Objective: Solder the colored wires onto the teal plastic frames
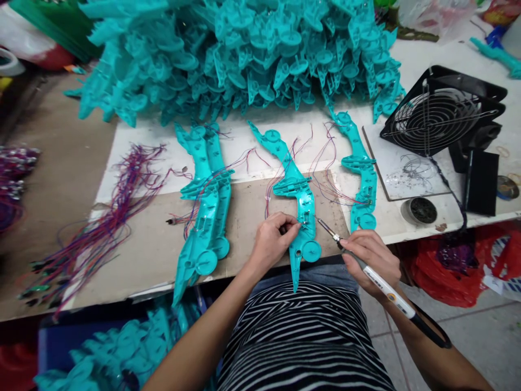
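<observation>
The left hand (pixel 272 239) was closed, its fingertips pinching the teal part (pixel 299 201) that lay just right of it on the counter (pixel 142 244). The right hand (pixel 370 258) gripped an iron (pixel 382 285), its tip close to the part.

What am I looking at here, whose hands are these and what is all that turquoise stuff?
This one picture comes from a camera worn on a person's head, looking down at their own bare hands. The left hand pinches at a teal plastic shell lying on the table. The right hand holds a pen-shaped tool, its metal tip near the shell. Similar shells lie either side, a big pile of them behind, loose red and blue wires at left, and a small black fan at right.
</observation>
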The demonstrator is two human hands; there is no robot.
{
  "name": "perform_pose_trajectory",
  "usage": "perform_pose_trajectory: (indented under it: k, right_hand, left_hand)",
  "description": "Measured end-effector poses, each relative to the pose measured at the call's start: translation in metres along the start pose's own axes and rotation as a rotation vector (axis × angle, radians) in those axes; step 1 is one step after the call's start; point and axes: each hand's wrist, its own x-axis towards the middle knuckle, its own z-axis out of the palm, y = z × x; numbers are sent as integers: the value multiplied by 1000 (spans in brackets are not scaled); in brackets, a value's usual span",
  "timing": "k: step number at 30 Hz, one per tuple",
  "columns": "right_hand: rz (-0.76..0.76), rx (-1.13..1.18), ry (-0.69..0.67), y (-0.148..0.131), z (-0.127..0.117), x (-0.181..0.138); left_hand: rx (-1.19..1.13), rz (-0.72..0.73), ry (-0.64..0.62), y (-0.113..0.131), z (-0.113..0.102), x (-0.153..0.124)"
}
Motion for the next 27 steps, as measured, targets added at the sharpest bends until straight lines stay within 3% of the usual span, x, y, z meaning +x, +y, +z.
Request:
perform_pose_trajectory:
  k: [11,17,22,27]
  right_hand:
    - [11,-61,68,5,-11,-3]
    - [150,-138,305,27,-16,-12]
    - [256,-380,224,46,-14,-18]
    - [256,-436,203,55,-2,-22]
  left_hand:
    - [25,51,-1,0,1,-2]
    - [169,181,25,-3,2,-5]
    - [303,218,70,-4,-11,-9]
    - [439,217,138,-11,-31,-14]
